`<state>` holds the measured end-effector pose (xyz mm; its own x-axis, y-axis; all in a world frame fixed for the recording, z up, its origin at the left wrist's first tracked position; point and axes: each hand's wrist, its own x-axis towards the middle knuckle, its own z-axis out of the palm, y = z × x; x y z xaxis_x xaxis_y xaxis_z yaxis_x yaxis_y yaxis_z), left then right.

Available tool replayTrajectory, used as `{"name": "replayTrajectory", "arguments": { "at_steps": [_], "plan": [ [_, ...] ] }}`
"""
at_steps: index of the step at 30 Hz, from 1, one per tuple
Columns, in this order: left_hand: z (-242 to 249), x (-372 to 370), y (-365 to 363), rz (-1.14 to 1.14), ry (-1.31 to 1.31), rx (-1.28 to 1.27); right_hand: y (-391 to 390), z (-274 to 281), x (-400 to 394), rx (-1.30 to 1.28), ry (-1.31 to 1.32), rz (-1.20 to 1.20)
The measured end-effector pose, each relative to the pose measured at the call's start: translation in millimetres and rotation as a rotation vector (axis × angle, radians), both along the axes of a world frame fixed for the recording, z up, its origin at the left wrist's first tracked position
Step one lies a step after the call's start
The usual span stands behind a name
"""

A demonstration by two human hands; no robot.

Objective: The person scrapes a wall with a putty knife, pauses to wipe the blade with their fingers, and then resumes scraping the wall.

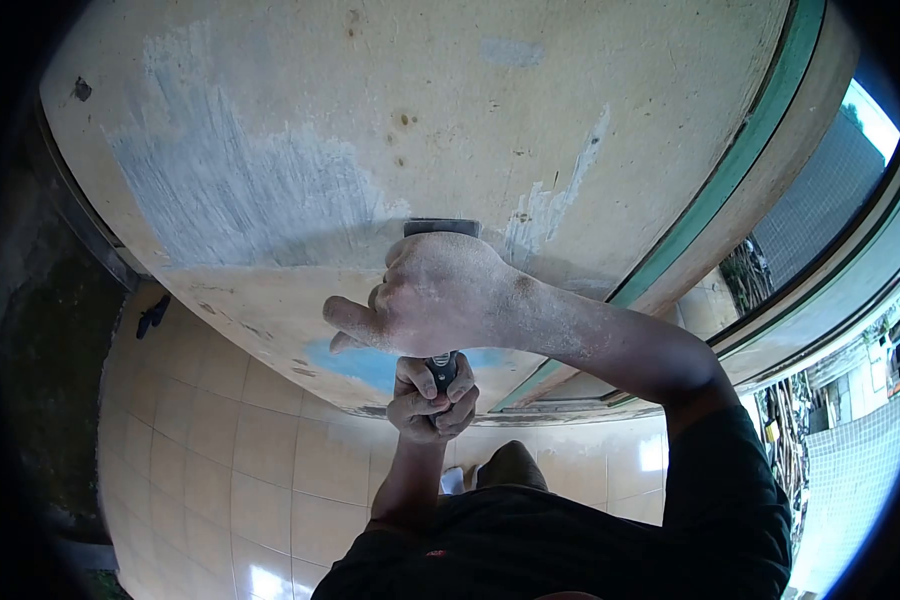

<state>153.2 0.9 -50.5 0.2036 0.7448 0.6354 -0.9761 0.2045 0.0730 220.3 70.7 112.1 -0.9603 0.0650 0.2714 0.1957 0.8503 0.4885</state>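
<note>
A dark tool stands against the wall, its flat dark edge showing just above my right hand. My left hand is wrapped round the black handle at the lower end. Higher up, my dusty right hand is closed over the upper part of the tool, with a finger or two sticking out to the left. The tool's middle is hidden under this hand. Left of the tool's edge lies a broad whitish patch on the wall; a thinner whitish streak is to the right.
A green strip runs along the wall's right side, beside a window. Light blue paint shows low on the wall. Below are floor tiles, with a dark object at the left. Stacked sticks are at the right.
</note>
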Motion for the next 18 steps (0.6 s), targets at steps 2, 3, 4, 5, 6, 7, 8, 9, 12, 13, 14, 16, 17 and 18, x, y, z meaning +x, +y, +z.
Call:
{"name": "replayTrajectory", "arguments": {
  "at_steps": [2, 3, 4, 5, 6, 7, 8, 9, 12, 13, 14, 16, 17, 18],
  "plan": [
    [-0.9, 2.0, -5.1, -0.02, -0.033, -0.012, -3.2, -8.8, 2.0, -0.004, 0.069, 0.024],
    [-6.0, 2.9, -11.7, -0.021, -0.033, -0.015, -4.9, -13.3, 3.5, 0.002, 0.132, 0.053],
    [-11.8, 3.0, -17.1, -0.021, -0.025, -0.041, -4.4, -18.6, 4.5, 0.008, 0.134, 0.054],
    [-15.0, 1.4, -17.0, -0.023, -0.012, -0.061, -2.1, -24.1, 4.9, 0.003, 0.134, 0.072],
    [-12.2, 1.6, -15.0, 0.008, 0.012, -0.048, -2.1, -21.8, 4.0, -0.006, 0.132, 0.091],
    [-9.8, 2.1, -11.6, 0.014, 0.015, -0.047, -1.2, -18.7, 4.1, -0.005, 0.135, 0.097],
    [-7.1, 2.3, -5.5, 0.018, 0.017, -0.044, 0.2, -14.6, 4.9, 0.024, 0.12, 0.065],
    [-3.9, 1.8, -1.3, 0.022, 0.017, -0.046, -0.8, -10.2, 4.3, 0.047, 0.105, 0.031],
    [-5.9, 0.4, -3.4, 0.001, 0.012, -0.07, -2.4, -8.3, 4.0, 0.042, 0.06, -0.005],
    [-5.5, 0.5, -7.1, -0.005, 0.008, -0.083, -3.5, -14.1, 3.8, 0.041, 0.057, -0.007],
    [-6.8, -3.0, -14.6, -0.02, 0.013, -0.097, -5.5, -24.2, 2.7, -0.011, 0.112, -0.001],
    [-12.7, -6.4, -15.4, -0.037, 0.036, -0.093, -4.7, -22.4, 2.5, -0.05, 0.177, 0.006],
    [-16.2, -7.9, -16.2, -0.048, 0.055, -0.104, -3.3, -20.3, 3.4, -0.08, 0.132, -0.001],
    [-9.0, -6.8, -14.5, -0.036, 0.057, -0.094, -4.3, -18.0, 1.9, -0.121, 0.087, -0.003]
  ]
}}
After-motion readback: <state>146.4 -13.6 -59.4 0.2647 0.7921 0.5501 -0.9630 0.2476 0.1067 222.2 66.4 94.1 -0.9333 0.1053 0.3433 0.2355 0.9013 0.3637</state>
